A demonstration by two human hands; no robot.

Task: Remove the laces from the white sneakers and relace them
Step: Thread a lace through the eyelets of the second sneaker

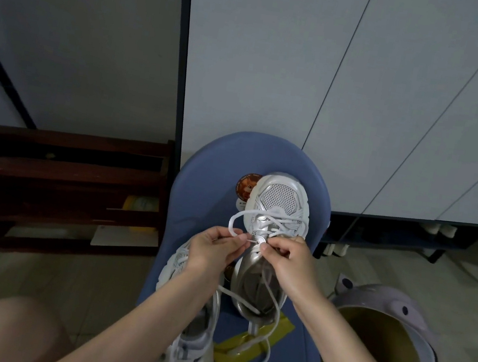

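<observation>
On the blue stool [199, 187] that serves as the surface, one white sneaker [277, 211] lies along the middle with its toe toward the far edge, partly laced: the lace [233, 220] crosses the lower eyelets and bows out in a loop to the left. A second sneaker [195, 341] sits at the near left edge, its own laces trailing off toward the near side. Both hands meet over the tongue. The left hand [213, 253] pinches the lace tip between thumb and forefinger just at an eyelet on the shoe's left flap; the right hand [290, 261] has its fingers curled onto the upper beside that eyelet, apparently steadying the flap, though exactly what it grips is hidden by the fingers. The other end of the lace runs loose across the shoe's opening and down over a strip of yellow tape [250, 346] near the front edge.

The step appears to be threading this eyelet. It would go best with the tip held close to its end so it stays stiff, the flap lifted slightly, and the loop on the left pulled through flat, not twisted, before tightening evenly against the opposite side.
</observation>
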